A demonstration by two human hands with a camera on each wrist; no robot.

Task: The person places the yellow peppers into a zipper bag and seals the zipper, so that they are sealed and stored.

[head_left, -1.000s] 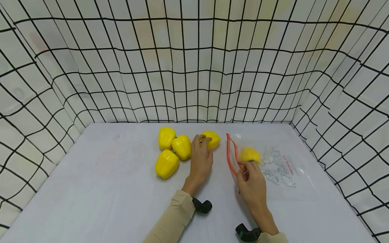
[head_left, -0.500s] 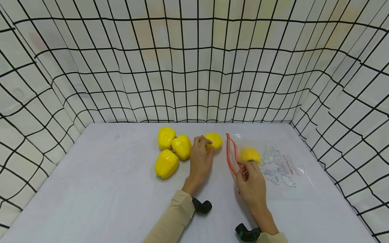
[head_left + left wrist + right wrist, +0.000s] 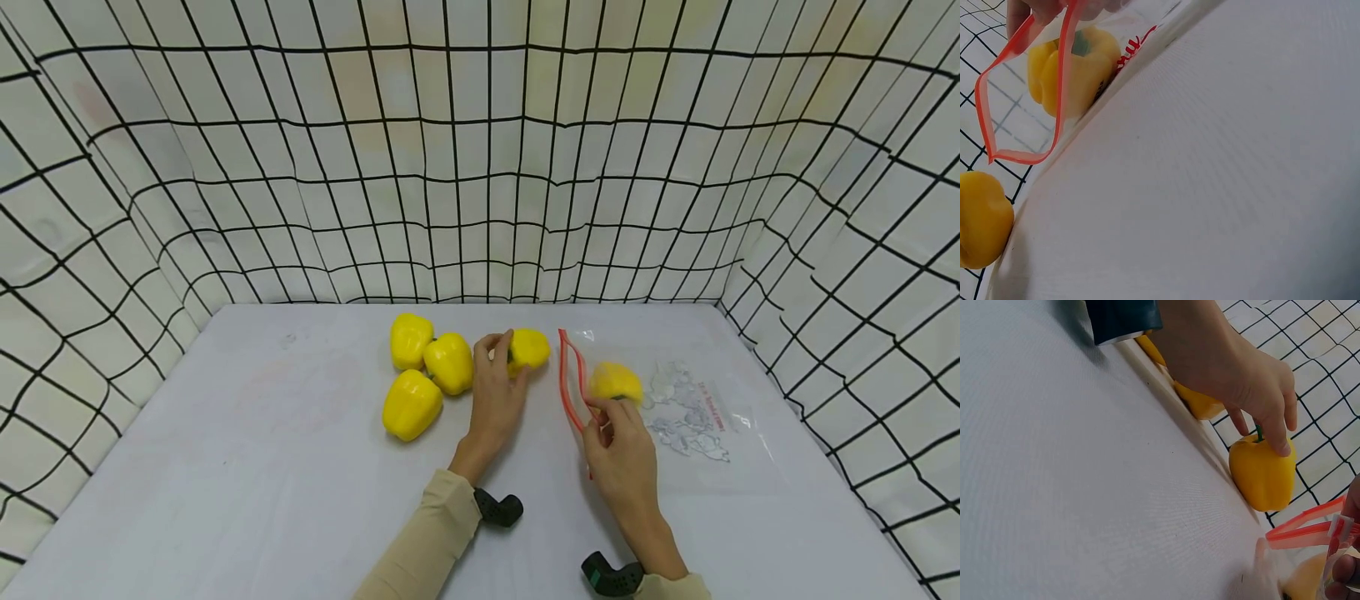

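Note:
My left hand (image 3: pixel 497 392) has its fingers around the stem end of a yellow bell pepper (image 3: pixel 531 350), which rests on the table left of the bag. In the right wrist view that pepper (image 3: pixel 1263 472) stands with its green stem up, thumb against its top. My right hand (image 3: pixel 622 450) pinches the red rim of a clear zip bag (image 3: pixel 738 467), whose mouth gapes toward the left. Inside the bag, close to the mouth, lies another yellow bell pepper (image 3: pixel 617 382). The left wrist view shows the red opening of the bag (image 3: pixel 1063 81) in front of it.
Several more yellow bell peppers, among them the nearest one (image 3: pixel 412 405), cluster left of my left hand. The white table (image 3: pixel 247 450) is bounded at the back and sides by a black grid net (image 3: pixel 487 179) over white sheeting. Each wrist wears a black device (image 3: pixel 498 507).
The bell pepper at my left hand has shifted slightly right and turned, so its stem end faces my fingers. My fingers have changed their place on it. The right hand and bag stay still.

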